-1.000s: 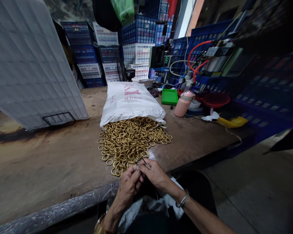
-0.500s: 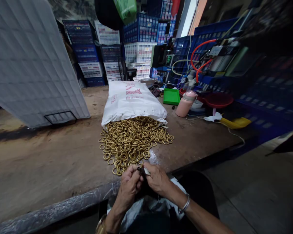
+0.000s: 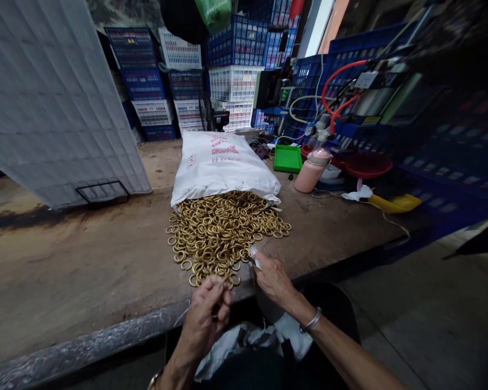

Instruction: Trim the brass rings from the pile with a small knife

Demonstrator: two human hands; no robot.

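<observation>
1. Left hand (image 3: pixel 205 317): fingers curled in tight, fingertips pinched together, just over the counter's near edge. Can't tell what's in the pinch, if anything.
2. Right hand (image 3: pixel 273 279): closed around a small pale piece (image 3: pixel 255 260) that sticks up from the fingertips. Can't tell what the piece is. Metal bracelet (image 3: pixel 311 320) on that wrist.
3. Hands are apart, left one nearer the body, right one forward at the edge of the ring pile.
4. Brass rings (image 3: pixel 223 227): loose heap on the counter (image 3: pixel 85 271), directly ahead of both hands, nearest rings just beside the fingertips.
5. White sack (image 3: pixel 223 165) lies flat behind the heap with its mouth open toward the person, rings spilling out of it.
6. Crumpled white plastic (image 3: pixel 244 344) in the lap, below the hands.
7. Right of the sack: green tray (image 3: pixel 288 158), pink bottle (image 3: pixel 311 170), red bowl (image 3: pixel 368 164), yellow scoop (image 3: pixel 394 203).
8. Left: grey quilted panel (image 3: pixel 44 97) leaning on the counter.
9. Back: stacked blue and white crates (image 3: pixel 231 81).
</observation>
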